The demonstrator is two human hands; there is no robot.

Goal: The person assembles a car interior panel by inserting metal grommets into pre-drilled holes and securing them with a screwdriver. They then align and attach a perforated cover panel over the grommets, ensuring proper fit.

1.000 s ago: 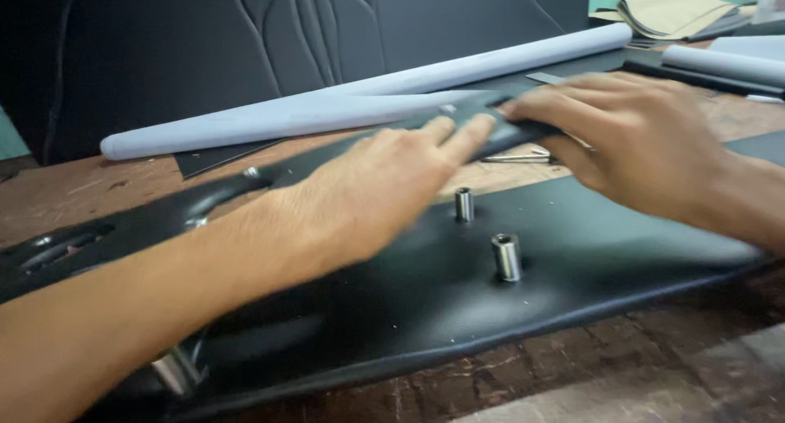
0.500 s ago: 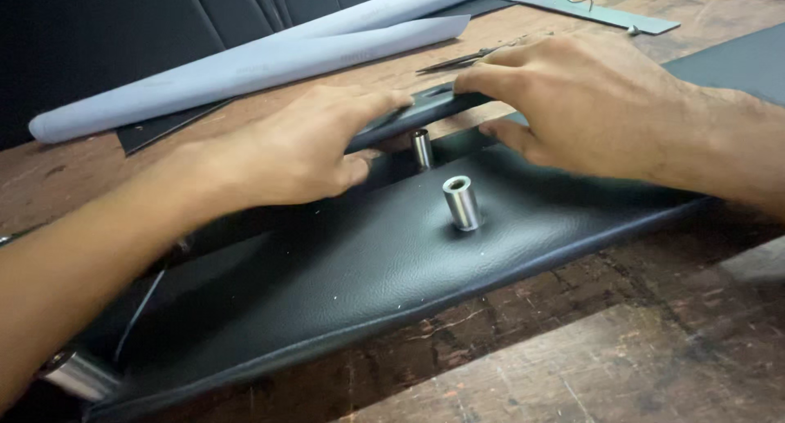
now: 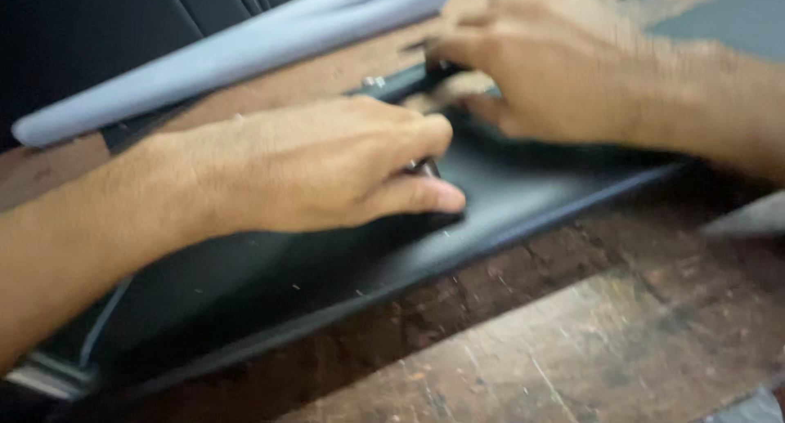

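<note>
left hand (image 3: 327, 165) lies flat on the black panel (image 3: 270, 292), fingers close together, thumb out – looks like it holds the panel down | right hand (image 3: 540, 71) bent over the panel's far edge, blurred – cannot tell its grip | panel on the wooden table (image 3: 589, 341) | grey roll (image 3: 213, 59) lies behind, apart
</note>
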